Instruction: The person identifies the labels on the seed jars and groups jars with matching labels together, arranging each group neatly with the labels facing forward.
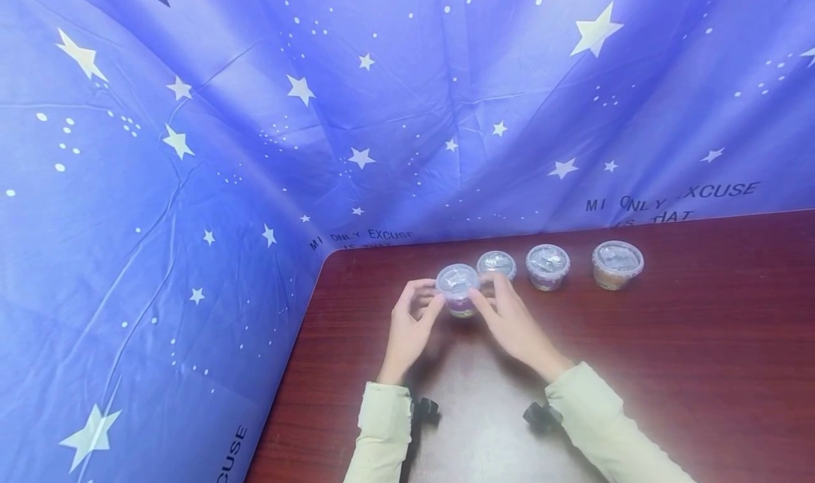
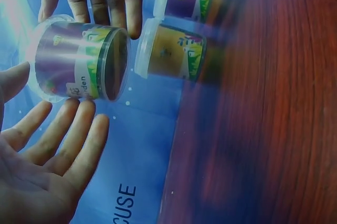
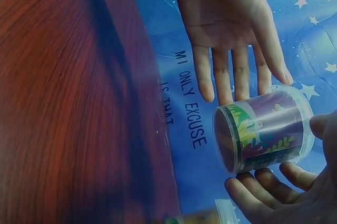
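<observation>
A small round plastic tub (image 1: 458,299) with a clear lid and a purple label is held between both hands, its underside visible in the wrist views and apparently off the table. My left hand (image 1: 407,331) grips its left side, thumb near the lid rim and fingers along the wall. On the opposite side, my right hand (image 1: 518,327) holds the tub with its thumb in front and fingers behind. In the left wrist view, green and white artwork shows near the base of the purple tub (image 2: 79,58). Close behind the right fingers stands another lidded tub (image 1: 496,262), partly covered.
Farther right on the dark red wooden table (image 1: 700,341) stand a purple-labelled tub (image 1: 547,267) and a yellow-labelled tub (image 1: 617,267), both lidded. A blue star-patterned cloth (image 1: 407,101) hangs along the table's back and left edges.
</observation>
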{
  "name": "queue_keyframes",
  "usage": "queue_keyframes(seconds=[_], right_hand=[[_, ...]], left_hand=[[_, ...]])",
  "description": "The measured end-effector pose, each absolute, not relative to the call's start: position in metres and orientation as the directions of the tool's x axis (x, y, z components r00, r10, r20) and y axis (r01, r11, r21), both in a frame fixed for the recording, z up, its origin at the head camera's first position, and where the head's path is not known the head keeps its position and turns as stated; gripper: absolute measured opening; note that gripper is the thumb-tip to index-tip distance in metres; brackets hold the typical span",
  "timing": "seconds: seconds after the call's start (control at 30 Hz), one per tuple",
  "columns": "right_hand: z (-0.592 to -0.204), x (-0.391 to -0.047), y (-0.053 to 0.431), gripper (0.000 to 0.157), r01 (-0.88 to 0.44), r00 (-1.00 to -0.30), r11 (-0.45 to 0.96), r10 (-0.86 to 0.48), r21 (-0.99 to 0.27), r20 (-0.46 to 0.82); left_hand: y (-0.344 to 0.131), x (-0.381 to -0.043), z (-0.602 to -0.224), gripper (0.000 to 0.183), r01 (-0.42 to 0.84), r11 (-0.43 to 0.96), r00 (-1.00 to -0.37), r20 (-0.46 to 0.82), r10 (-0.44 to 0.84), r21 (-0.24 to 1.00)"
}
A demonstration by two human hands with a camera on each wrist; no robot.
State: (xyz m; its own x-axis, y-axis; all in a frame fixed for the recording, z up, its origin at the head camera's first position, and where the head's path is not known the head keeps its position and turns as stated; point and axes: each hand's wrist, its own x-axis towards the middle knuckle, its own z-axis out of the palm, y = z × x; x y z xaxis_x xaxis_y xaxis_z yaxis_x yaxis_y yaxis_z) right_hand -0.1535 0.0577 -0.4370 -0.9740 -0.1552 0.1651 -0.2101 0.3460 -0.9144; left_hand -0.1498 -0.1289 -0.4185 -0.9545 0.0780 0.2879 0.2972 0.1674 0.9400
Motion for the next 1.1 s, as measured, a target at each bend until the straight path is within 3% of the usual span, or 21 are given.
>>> queue_keyframes(seconds=[0.77,1.1], right_hand=[[-0.429,-0.139,0.084,0.035,-0.244,-0.966,0.306,-0.162,-0.92,0.202],[-0.433,-0.136,0.09,0.038,-0.221,-0.969,0.321,-0.181,-0.921,0.17]], left_hand=[[-0.117,-0.14,-0.411,0.03,0.271,0.117,-0.956,0.253,0.148,0.956],[-0.114,-0.14,-0.412,0.033,0.254,0.13,-0.959,0.232,0.163,0.958]])
